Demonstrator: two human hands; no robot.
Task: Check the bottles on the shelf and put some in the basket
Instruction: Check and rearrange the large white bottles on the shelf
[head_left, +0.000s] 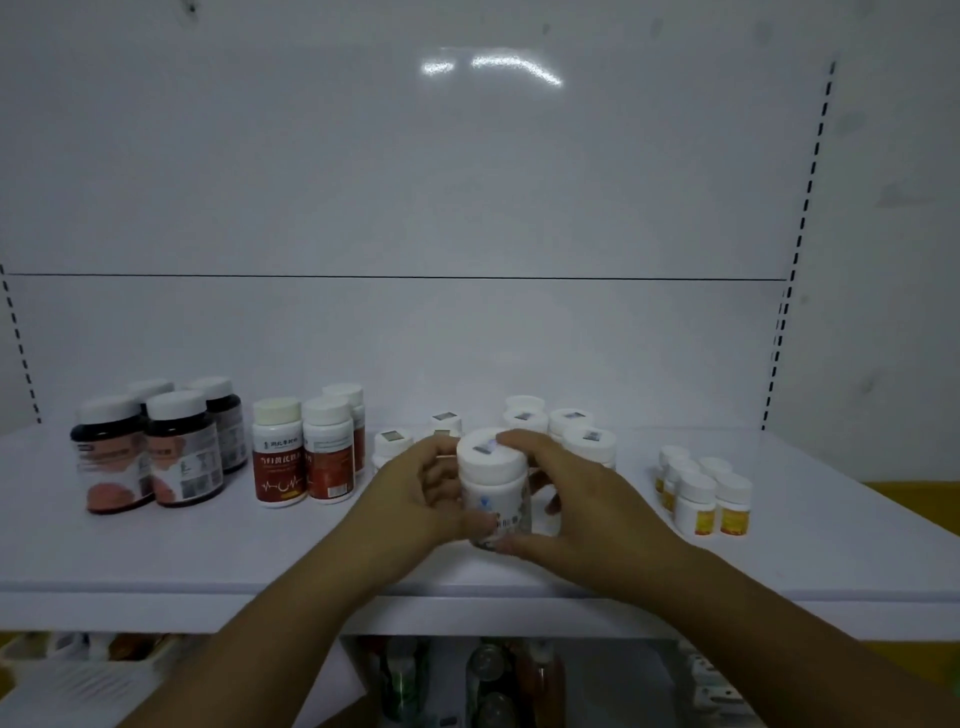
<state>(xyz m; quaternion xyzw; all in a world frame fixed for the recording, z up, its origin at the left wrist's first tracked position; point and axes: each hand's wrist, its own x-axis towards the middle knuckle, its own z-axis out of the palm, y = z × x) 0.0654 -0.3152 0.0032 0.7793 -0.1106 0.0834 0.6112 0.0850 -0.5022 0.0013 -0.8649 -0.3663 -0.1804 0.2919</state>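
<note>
Both hands grasp one white-capped pill bottle (493, 486) above the shelf (208, 561) front: left hand (410, 499) on its side, right hand (576, 499) wrapping it, forefinger on the cap. Turn it slowly, label toward you, thumbs clear of the print. Counted behind: four dark jars (150, 447), three red-label bottles (306, 452), about seven white bottles (566, 431), five small yellow-label bottles (706, 493). No basket visible.

labels on the red-and-white bottles (279, 460) blurred, no text legible
</note>
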